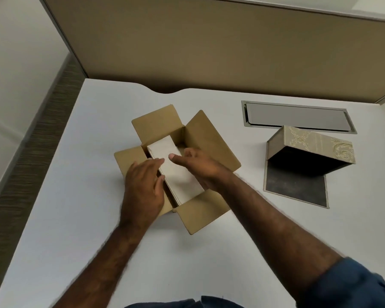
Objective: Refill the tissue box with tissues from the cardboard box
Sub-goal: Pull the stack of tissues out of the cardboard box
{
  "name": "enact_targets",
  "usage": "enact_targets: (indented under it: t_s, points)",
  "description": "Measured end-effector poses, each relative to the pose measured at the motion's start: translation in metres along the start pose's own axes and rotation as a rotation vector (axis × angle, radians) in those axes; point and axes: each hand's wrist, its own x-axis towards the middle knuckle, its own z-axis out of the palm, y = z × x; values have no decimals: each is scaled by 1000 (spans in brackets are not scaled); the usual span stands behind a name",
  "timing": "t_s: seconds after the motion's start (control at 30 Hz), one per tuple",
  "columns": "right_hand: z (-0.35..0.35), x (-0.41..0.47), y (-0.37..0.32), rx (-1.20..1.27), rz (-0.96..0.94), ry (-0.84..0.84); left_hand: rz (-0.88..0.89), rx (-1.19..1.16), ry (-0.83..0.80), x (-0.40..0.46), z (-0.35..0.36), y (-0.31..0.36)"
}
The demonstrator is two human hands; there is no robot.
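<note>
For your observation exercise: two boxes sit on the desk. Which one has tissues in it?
The plain brown cardboard box, flaps open, holding the white tissues between both hands. The patterned tissue box looks empty.

tissue stack (176, 170): lower part hidden in cardboard box (207, 138) | right fingertips hidden behind stack

An office workstation is showing here. A white desk (76, 218) is sitting inside a cubicle, with a tan fabric partition (209, 45) running along its far edge and meeting a plain white wall (13, 52) at the far left corner. A grey cable-access hatch (298, 116) (the flip-lid kind set flush into office desks) is lying near the far right corner. A curved notch (162, 91) is cutting into the desk's far edge.
</note>
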Motion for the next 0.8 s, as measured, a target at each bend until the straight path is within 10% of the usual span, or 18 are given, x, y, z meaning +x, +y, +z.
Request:
enact_targets:
  t_s: [0.8]
  points:
    - [22,74,33,-73,199,-7,-79,19,0,-10,6,-7]
